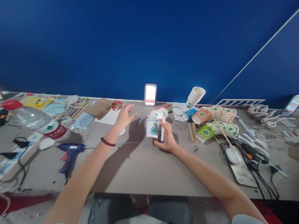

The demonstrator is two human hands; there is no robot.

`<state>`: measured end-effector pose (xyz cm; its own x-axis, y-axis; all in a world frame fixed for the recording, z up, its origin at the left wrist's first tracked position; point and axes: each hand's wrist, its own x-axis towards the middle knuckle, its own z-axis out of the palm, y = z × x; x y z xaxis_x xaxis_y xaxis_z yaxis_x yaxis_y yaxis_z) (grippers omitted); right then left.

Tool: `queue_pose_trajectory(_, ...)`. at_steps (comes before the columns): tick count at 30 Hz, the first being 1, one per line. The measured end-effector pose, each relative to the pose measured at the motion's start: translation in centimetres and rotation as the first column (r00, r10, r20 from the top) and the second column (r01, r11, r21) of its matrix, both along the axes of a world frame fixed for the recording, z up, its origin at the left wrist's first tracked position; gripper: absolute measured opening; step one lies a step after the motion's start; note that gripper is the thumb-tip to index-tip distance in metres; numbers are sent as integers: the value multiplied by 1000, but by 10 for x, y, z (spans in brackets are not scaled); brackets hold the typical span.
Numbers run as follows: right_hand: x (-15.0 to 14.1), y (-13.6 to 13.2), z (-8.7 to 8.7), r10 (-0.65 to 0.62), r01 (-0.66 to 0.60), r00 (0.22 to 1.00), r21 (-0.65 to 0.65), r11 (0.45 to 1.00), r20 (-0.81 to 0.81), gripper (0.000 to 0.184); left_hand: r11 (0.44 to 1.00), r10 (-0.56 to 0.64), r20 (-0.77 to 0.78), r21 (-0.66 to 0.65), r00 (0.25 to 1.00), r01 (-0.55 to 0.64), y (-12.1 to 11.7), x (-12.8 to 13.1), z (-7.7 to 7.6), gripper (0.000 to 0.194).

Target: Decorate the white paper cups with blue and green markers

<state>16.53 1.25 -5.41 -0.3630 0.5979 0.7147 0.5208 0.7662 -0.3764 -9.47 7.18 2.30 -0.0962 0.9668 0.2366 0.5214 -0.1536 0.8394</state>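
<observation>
My right hand (167, 138) is closed around a slim white-and-dark object (163, 131), whose exact kind I cannot make out. It is held upright against the right side of a white paper cup (152, 129) with a blue round print and green leaves. Behind that cup are more white paper cup pieces (162, 112); how they join is hidden. My left hand (125, 116) hovers left of the cup, thumb and fingers apart, with nothing gripped. A small pale bit (137, 113) lies close to its fingertips. A bead bracelet (107, 142) circles the left wrist.
A blue glue gun (72, 154), a red-capped bottle (38, 119) and a power strip (17, 155) are at left. A cup stack (195, 96), printed cups (206, 131), wooden sticks (192, 131), a phone (241, 170) and a black glue gun (256, 156) are at right.
</observation>
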Motion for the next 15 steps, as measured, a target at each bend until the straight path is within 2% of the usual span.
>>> queue_pose_trajectory(1, 0, 0, -1, 23, -23, 999, 13, 1000, 23, 97, 999, -1, -134, -51, 991, -6, 6, -6, -2, 39)
queue_pose_trajectory(3, -1, -1, -2, 60, -62, 997, 36, 997, 52, 96, 989, -38, -378, -145, 925, -19, 13, -14, -8, 33)
queue_pose_trajectory(6, -2, -1, -2, 94, -98, 993, 44, 994, 74, 93, 986, -79, -662, -162, 746, -39, 15, -13, -18, 31)
queue_pose_trajectory(9, -3, -1, -2, 99, -103, 991, 31, 994, 94, 92, 986, -82, -711, -162, 698, -49, 12, -6, -25, 29)
queue_pose_trajectory(15, -3, -1, -3, 124, -121, 976, -24, 992, 181, 96, 987, -92, -717, -159, 691, -33, 13, -2, -28, 22)
